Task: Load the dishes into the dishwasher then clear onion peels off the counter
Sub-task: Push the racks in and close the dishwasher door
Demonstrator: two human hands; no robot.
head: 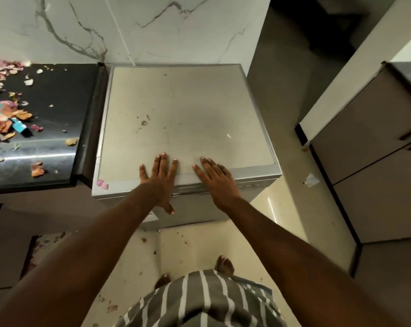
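The silver dishwasher (180, 114) stands in front of me with its door closed and its flat top bare. My left hand (159, 179) lies flat with spread fingers over the top's front edge, thumb hanging down the front. My right hand (217, 179) rests flat beside it on the same edge. Neither hand holds anything. Onion peels (4, 119) in pink and orange are scattered over the black counter (58, 109) at the left. A couple of pink peel bits (102, 184) lie on the dishwasher's front left corner. No dishes are in view.
A blue-handled tool (18, 125) lies among the peels on the counter. Brown cabinets (369, 147) stand at the right across a narrow strip of cream floor. A scrap of paper (311, 180) and peel crumbs lie on the floor (199, 244) near my bare feet.
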